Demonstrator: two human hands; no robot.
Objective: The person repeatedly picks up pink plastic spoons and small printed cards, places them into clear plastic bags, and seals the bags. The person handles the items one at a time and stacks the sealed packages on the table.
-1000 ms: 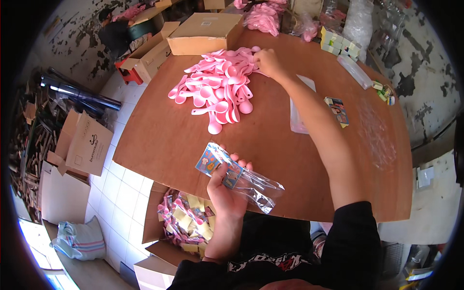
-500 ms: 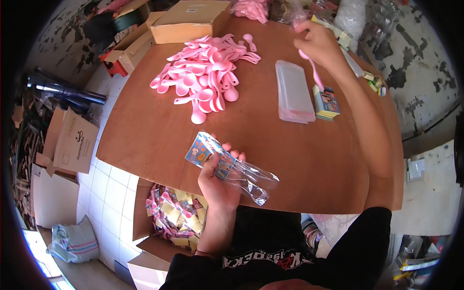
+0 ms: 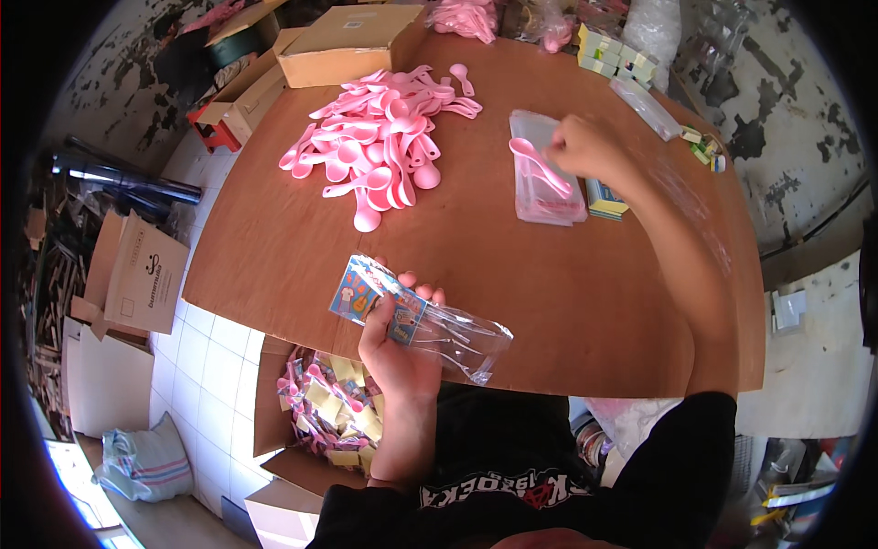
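Observation:
In my left hand (image 3: pixel 402 352), near the table's front edge, is a clear plastic bag (image 3: pixel 471 343) with a blue printed card (image 3: pixel 361 291) at its upper left end; thumb and fingers are closed round it. My right hand (image 3: pixel 590 148) is closed, fingers curled, over the right side of a stack of flat clear bags (image 3: pixel 535 206). A pink spoon (image 3: pixel 541 167) slants across that stack against the curled fingers, which appear to grip it; the exact contact is hidden. Partly behind the right wrist sits a stack of printed cards (image 3: pixel 604 197).
A heap of pink spoons (image 3: pixel 380 137) lies at the far left, before a closed cardboard box (image 3: pixel 352 41). Small card stacks (image 3: pixel 613 55) stand at the back right. Below the table's left front edge, an open carton (image 3: pixel 270 393) holds bagged spoons with cards.
My right hand has come down and nearer from the back right, bringing the pink spoon over the clear bags. The left hand has shifted slightly left with its bag and card.

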